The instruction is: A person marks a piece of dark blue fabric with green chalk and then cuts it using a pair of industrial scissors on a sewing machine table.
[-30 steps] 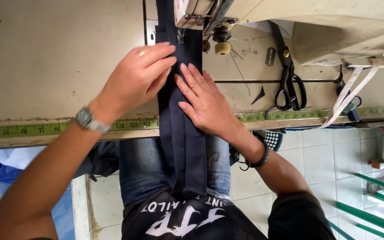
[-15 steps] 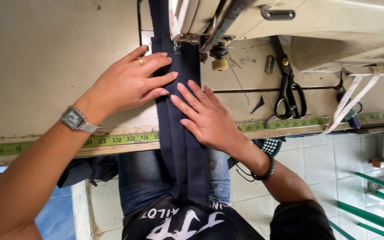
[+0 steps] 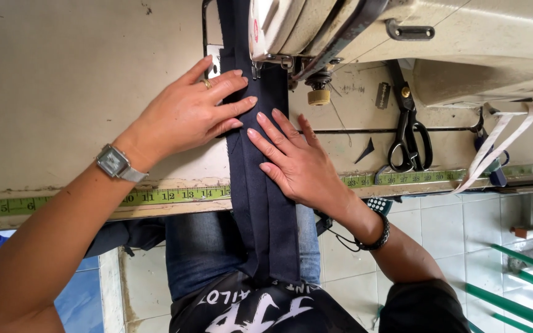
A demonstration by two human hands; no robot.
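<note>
The dark strip (image 3: 260,185) is matt woven cloth, the desk (image 3: 63,92) looks worn and scratched, and the scissors (image 3: 408,132) are black metal.

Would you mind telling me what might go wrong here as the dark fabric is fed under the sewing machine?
The left hand lies flat on the dark fabric strip with fingertips close to the presser foot, so a finger might get caught. The right hand presses only one edge, so the folds may shift and the seam wander. The scissors lie nearby and could be knocked.
</note>
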